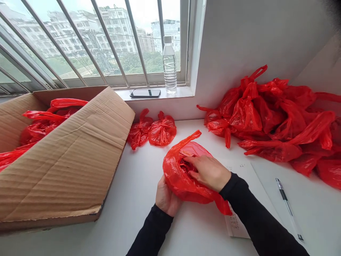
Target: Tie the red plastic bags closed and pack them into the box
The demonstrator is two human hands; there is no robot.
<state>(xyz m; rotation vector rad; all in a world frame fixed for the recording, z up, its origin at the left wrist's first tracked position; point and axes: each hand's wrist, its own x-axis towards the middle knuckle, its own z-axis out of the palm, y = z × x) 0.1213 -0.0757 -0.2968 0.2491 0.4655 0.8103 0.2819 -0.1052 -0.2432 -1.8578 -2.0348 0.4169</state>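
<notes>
An untied red plastic bag (176, 177) is held over the white table, its mouth open towards me and one handle sticking up. My left hand (166, 197) cups it from below and the left side, fingers partly hidden behind the film. Inside the mouth is my right hand (209, 172), its fingers curled onto crinkled, shiny red contents (186, 167). What exactly those fingertips grip is hidden. Beneath the right forearm lies a sheet of paper with handwriting (241, 222). A pen (287, 204) rests to its right.
On the left stands a cardboard box (66, 167) with red bags (48, 124) inside. Two knotted red bags (162, 129) sit by the wall. More tied bags (277, 117) are heaped at right. The windowsill bears a phone (145, 93) and a water bottle (169, 67).
</notes>
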